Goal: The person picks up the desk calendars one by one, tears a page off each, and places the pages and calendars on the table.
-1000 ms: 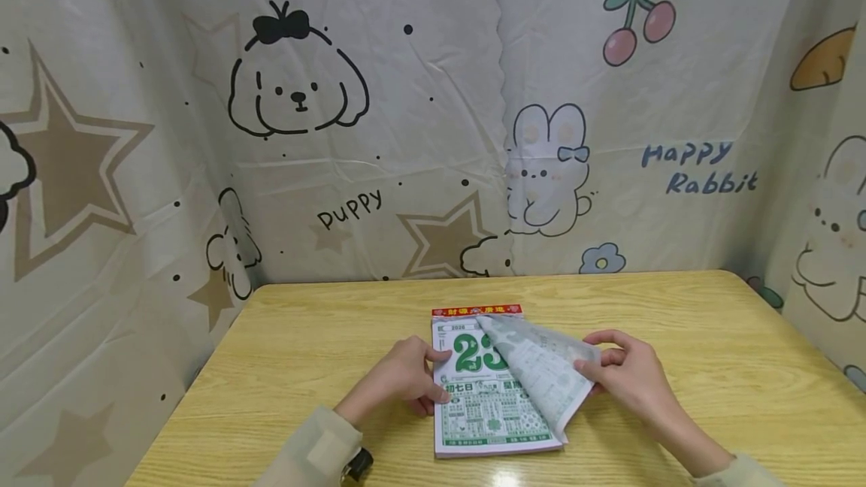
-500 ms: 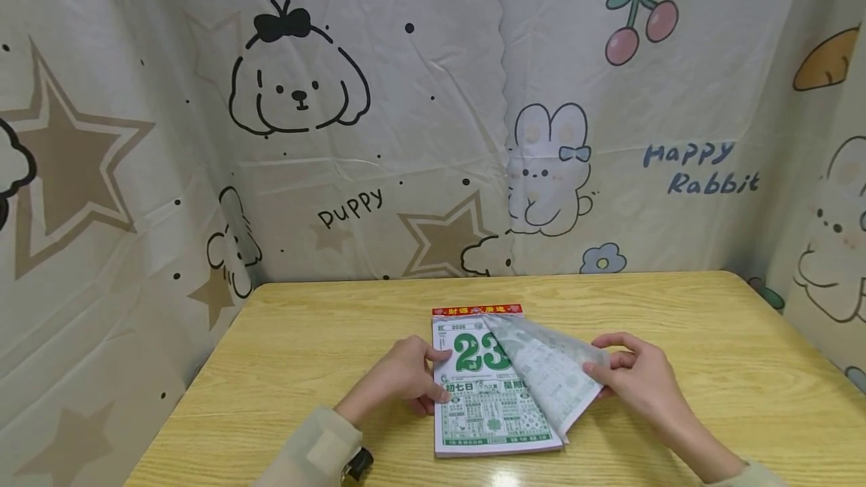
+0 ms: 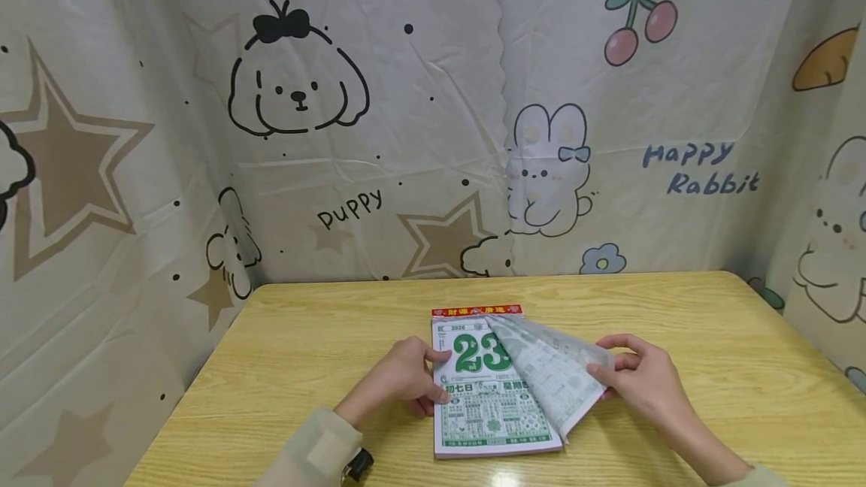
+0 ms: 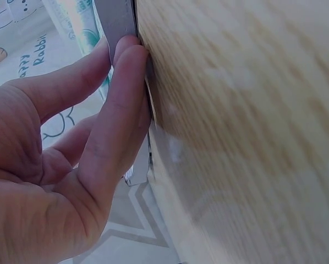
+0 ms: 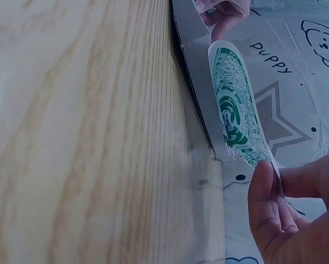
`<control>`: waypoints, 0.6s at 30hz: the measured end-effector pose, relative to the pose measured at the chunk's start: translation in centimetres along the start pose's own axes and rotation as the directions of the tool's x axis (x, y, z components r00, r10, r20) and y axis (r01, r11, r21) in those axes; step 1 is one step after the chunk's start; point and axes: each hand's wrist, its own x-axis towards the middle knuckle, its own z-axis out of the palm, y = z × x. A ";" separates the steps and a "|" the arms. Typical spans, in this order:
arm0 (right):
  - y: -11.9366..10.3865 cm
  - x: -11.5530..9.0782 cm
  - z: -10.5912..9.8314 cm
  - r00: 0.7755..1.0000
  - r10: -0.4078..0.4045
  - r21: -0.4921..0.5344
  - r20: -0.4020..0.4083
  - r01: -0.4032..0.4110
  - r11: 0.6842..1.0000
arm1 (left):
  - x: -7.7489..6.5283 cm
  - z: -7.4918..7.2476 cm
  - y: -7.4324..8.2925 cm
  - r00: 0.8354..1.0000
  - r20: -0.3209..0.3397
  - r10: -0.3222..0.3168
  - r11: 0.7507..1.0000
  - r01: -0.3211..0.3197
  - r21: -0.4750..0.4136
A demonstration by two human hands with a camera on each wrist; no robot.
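Note:
A thick tear-off calendar [image 3: 473,415] with a red header strip [image 3: 476,311] lies on the table, its sheet showing a large green 23. My left hand [image 3: 404,376] grips the pad's left edge; in the left wrist view the thumb is on the front and fingers [image 4: 123,88] are at the edge and underside. Between thumb and fingers, my right hand [image 3: 643,376] pinches the right edge of a lifted page [image 3: 551,378], which folds diagonally back over the right side of the 23. The right wrist view shows this page [image 5: 233,104] curling away from the pad's thick side [image 5: 200,71].
The wooden table [image 3: 325,322] extends around the calendar on all sides. A cloth curtain [image 3: 433,96] with cartoon prints stands behind it and at both sides. Something small and black [image 3: 358,464] shows at the left sleeve's cuff.
My right hand has moved slightly right with the page, pulling its fold further right and uncovering more of the 23. The left hand and the pad have stayed in place.

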 end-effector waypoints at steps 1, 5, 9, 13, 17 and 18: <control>0.0 0.0 0.0 1.000 0.001 0.001 -0.001 -0.001 1.000 | 0.0 0.0 0.0 1.000 0.000 0.000 1.000 0.000 0.001; 0.1 0.1 -0.1 1.000 0.004 0.002 -0.003 -0.004 1.000 | 0.0 0.0 0.0 1.000 0.001 -0.002 1.000 0.002 0.006; 0.1 0.1 -0.1 1.000 0.007 0.002 -0.008 -0.007 1.000 | 0.0 0.0 0.0 1.000 0.002 0.001 1.000 -0.001 0.008; 0.1 0.2 -0.2 1.000 0.003 -0.007 -0.017 -0.004 1.000 | 0.0 0.0 -0.1 1.000 0.003 0.004 1.000 -0.004 0.005; 0.1 0.3 -0.2 1.000 0.008 -0.023 -0.025 -0.009 1.000 | -0.1 0.0 -0.1 1.000 0.003 0.002 1.000 -0.002 -0.001; 0.2 0.4 -0.2 1.000 0.010 -0.024 -0.026 -0.011 1.000 | -0.1 0.0 -0.1 1.000 0.002 0.000 1.000 0.000 -0.002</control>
